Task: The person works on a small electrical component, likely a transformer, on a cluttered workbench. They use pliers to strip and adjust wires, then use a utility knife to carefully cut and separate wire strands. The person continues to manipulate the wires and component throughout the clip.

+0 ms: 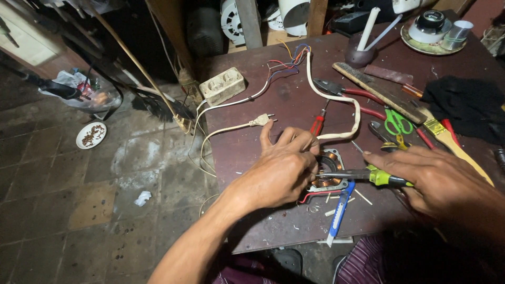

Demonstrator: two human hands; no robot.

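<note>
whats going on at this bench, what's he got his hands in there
A person sits at a dark wooden table working on a small motor stator with copper windings. The left hand rests on the stator, steadying it. The right hand holds a green-handled tool with its tip pointed into the windings. A blue utility knife, green scissors, a paintbrush and a white plug lie around them.

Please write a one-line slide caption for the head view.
Left hand steadies a copper-wound motor stator while right hand applies green-handled pliers.
</note>
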